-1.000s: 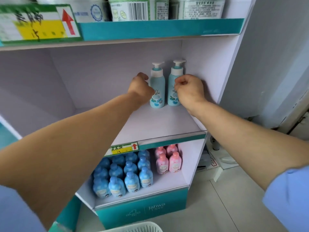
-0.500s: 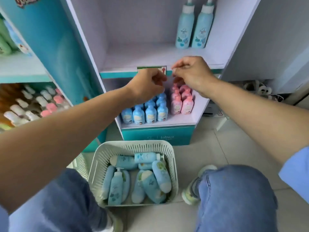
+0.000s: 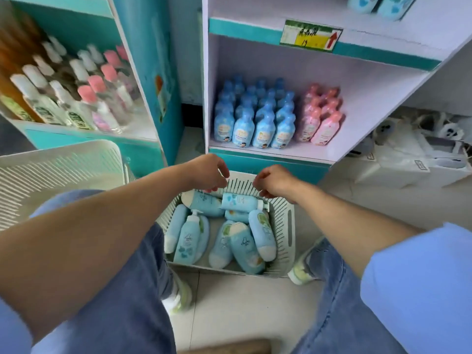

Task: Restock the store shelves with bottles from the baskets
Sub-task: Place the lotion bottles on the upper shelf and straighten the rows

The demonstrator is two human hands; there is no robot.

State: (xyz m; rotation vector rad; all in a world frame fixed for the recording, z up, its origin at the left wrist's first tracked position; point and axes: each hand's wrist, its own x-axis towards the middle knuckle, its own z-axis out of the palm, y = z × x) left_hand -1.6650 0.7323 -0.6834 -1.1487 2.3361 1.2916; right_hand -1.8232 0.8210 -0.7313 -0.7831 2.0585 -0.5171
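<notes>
Left hand, right hand lowered over basket, tag reads 19

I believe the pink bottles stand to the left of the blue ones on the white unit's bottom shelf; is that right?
Not quite: the head view shows the pink bottles standing to the right of the blue ones on that bottom shelf.

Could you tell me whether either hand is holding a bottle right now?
No, the left hand and right hand both hover empty above the bottles in the basket.
</notes>
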